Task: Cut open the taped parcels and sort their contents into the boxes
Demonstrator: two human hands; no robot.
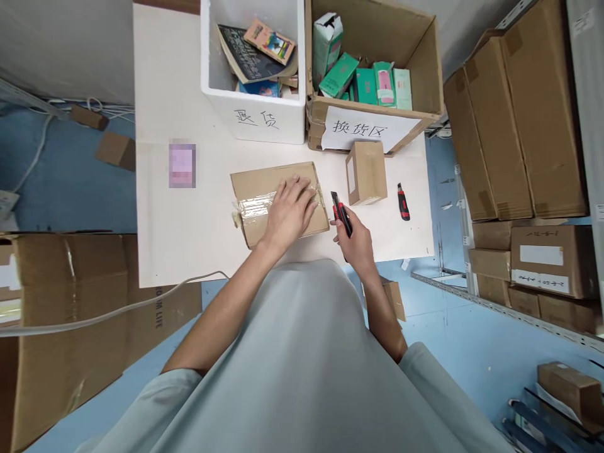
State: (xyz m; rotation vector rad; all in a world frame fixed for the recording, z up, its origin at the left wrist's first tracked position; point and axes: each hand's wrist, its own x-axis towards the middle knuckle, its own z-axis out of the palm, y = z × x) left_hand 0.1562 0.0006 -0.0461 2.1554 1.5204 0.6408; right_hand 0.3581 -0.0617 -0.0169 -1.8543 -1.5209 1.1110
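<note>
A flat cardboard package (pixel 257 182) with clear tape across it lies on the white table (pixel 165 233). My left hand (pixel 291 211) rests on its right half, palm down with the fingers stretched out. Just right of the package, my right hand (pixel 357 242) is wrapped round a red and black utility knife (pixel 341 216), its tip pointing away from me. A small cardboard box (pixel 367 173) stands beyond that hand. Farther right lies a second red and black utility knife (pixel 402 202).
At the table's back stand a white bin (pixel 255 113) with books and a large cardboard box (pixel 425 69) holding green cartons. A blurred pink card (pixel 182 166) lies at left. A cable (pixel 117 306) crosses the near left corner. Stacked boxes (pixel 542 126) fill the right side.
</note>
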